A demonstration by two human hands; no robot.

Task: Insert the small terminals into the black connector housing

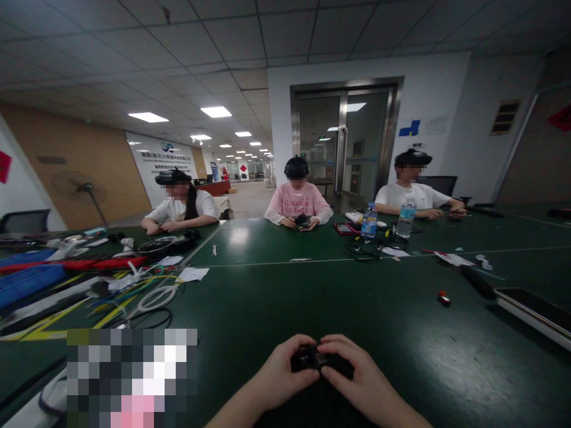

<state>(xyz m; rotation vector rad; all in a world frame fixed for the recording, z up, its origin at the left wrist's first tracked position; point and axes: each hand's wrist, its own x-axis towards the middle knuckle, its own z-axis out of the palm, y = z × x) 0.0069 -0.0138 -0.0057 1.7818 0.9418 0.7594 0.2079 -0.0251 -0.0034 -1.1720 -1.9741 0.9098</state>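
Note:
Close to me, above the dark green tabletop (250, 309), both hands grip one small black device (314, 358). Its exact kind cannot be made out. My left hand (282, 371) is closed on the device's left end, thumb along the near side and fingers over the far side. On the right end, my right hand (357, 380) is closed the same way. The two thumbs nearly meet at the middle, and the fingers cover much of the device.
Cables (156, 299), a blue tray (31, 285) and papers lie at left. Water bottles (405, 219) stand far right of centre. A small red item (443, 298) and a phone-like slab (535, 312) lie at right. Across the table, three people wearing headsets sit.

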